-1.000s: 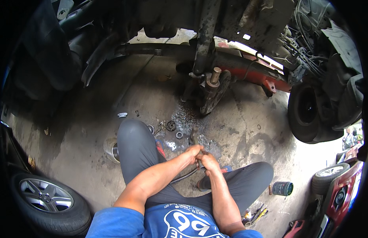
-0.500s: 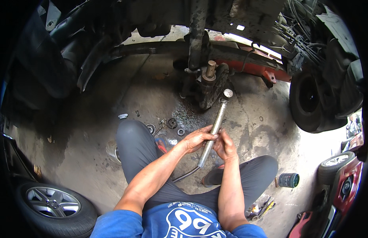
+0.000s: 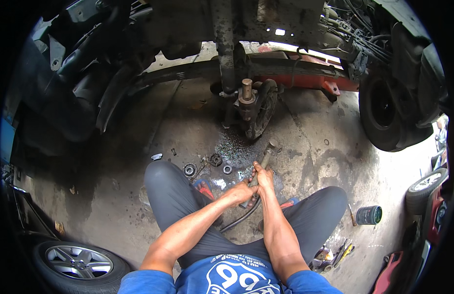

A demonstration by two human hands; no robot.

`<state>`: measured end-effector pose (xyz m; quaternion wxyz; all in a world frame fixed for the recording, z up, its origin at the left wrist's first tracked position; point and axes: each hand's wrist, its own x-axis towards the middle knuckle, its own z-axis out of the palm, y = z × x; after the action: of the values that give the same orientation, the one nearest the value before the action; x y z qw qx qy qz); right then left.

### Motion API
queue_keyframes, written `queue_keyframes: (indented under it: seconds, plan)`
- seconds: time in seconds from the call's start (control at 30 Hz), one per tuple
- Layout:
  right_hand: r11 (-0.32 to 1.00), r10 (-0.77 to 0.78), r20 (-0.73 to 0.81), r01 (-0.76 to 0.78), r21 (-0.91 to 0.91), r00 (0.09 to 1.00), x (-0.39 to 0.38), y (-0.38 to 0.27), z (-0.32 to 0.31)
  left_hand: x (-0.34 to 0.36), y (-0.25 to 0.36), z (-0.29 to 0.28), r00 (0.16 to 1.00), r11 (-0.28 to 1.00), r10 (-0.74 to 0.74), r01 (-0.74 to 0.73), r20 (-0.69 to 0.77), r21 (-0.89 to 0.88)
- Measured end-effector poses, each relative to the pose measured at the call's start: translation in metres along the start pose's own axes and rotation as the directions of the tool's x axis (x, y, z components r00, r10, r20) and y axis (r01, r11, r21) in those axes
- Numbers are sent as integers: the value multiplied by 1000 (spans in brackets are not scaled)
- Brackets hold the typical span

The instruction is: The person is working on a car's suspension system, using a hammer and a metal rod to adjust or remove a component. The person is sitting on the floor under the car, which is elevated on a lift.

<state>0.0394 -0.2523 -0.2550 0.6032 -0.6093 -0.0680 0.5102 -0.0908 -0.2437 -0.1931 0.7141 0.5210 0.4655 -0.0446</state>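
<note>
I hold a long metal tube tool point(image 3: 267, 159) slanting away from me between my knees, its round, socket-like head at the far end. My right hand point(image 3: 263, 178) is wrapped round its middle. Closer to me, my left hand point(image 3: 242, 191) grips its lower part. A dark curved hose or rod point(image 3: 240, 220) runs from near the hands toward my lap; where it joins the tube is hidden. Beyond the tool stands a greasy wheel hub assembly point(image 3: 258, 110) with a bare metal spindle point(image 3: 247, 90) pointing up, under the vehicle.
Bearing-like rings point(image 3: 189, 170) and a small toothed part point(image 3: 215, 159) lie on the stained concrete by my left knee. An open dark tub point(image 3: 369, 215) stands right. Hand tools point(image 3: 340, 252) lie near my right thigh. A wheel point(image 3: 80, 262) rests at lower left; the vehicle's underside point(image 3: 187, 22) hangs ahead.
The tool has come down and its head has dropped lower, toward the floor. My right hand has moved up the tube and now wraps it. My left hand has shifted lower.
</note>
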Motion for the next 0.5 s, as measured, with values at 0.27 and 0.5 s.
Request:
queue_keyframes:
  seconds: [0.27,0.5]
  plan:
    - [904,322,420,-408,131,849,11,9,-8,-53,44,-65,968,490,243,-180,65,853]
    - [842,539,236,-505,-190,809,2,32,24,-51,60,-188,316,754,629,-29,-710,656]
